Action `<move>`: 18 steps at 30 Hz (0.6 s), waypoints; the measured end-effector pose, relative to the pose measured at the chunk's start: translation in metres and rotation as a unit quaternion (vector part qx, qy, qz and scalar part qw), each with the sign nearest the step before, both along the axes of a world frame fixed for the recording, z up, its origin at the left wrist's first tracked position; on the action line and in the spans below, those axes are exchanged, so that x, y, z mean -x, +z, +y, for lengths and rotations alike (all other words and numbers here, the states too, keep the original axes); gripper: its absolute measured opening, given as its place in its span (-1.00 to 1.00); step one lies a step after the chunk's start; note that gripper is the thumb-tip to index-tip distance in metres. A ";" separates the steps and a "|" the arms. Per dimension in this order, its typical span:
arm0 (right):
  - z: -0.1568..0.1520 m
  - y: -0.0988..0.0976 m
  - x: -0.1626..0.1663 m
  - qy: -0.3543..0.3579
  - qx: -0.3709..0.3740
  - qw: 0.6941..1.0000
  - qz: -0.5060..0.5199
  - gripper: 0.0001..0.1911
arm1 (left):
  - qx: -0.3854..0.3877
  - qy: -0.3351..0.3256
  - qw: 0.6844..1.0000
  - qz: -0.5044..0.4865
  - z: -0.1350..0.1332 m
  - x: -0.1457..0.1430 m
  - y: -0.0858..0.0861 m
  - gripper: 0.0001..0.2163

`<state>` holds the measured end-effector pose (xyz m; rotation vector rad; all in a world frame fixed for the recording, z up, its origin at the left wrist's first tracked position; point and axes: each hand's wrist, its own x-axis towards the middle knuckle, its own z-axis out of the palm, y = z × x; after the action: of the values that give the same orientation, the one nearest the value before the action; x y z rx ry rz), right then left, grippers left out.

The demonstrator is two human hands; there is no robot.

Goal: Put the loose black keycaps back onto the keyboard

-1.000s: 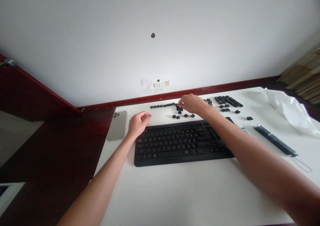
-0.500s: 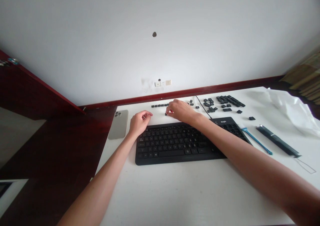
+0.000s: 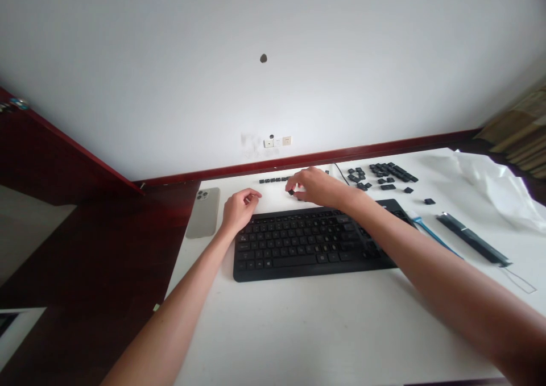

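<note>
The black keyboard lies on the white table, with bare switch spots showing among its keys right of the middle. Just behind it, my right hand pinches a small black keycap between thumb and fingers. My left hand rests by the keyboard's back left corner, its fingers loosely curled and apart, with nothing seen in them. A row of black keycaps runs along the table's far side, partly hidden behind my right hand.
Loose keycaps lie at the back right. Further right are a blue tool, a dark strip-shaped object with a wire loop and white wrapping. A phone lies at the left edge. A cable runs behind the keyboard.
My right hand has shifted a little to the right with the keycap between its fingers. My left hand has stayed nearly still.
</note>
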<state>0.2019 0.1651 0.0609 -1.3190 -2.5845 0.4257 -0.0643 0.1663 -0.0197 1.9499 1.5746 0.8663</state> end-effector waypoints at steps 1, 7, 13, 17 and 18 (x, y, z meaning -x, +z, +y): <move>-0.004 0.006 -0.007 -0.001 0.011 1.000 0.008 -0.73 | 0.000 0.001 1.000 0.002 0.000 0.000 0.000 -0.80; -0.032 0.024 -0.043 -0.019 0.105 0.994 0.005 -0.79 | 0.008 -0.001 1.000 -0.022 0.001 0.000 0.000 -0.80; -0.040 0.024 -0.047 -0.017 0.168 0.985 -0.012 -0.80 | 0.011 -0.009 0.998 -0.061 0.001 0.001 0.001 -0.80; -0.043 0.019 -0.043 0.007 0.191 0.981 -0.018 -0.84 | 0.014 -0.013 0.998 -0.057 0.001 0.001 0.001 -0.80; -0.043 0.018 -0.042 0.009 0.193 0.981 -0.023 -0.85 | 0.015 -0.012 0.998 -0.055 0.001 0.001 0.001 -0.80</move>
<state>0.2441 0.1217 0.0790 -1.4315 -2.6443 0.9501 -0.0657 0.1677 -0.0190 1.8645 1.4896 0.9195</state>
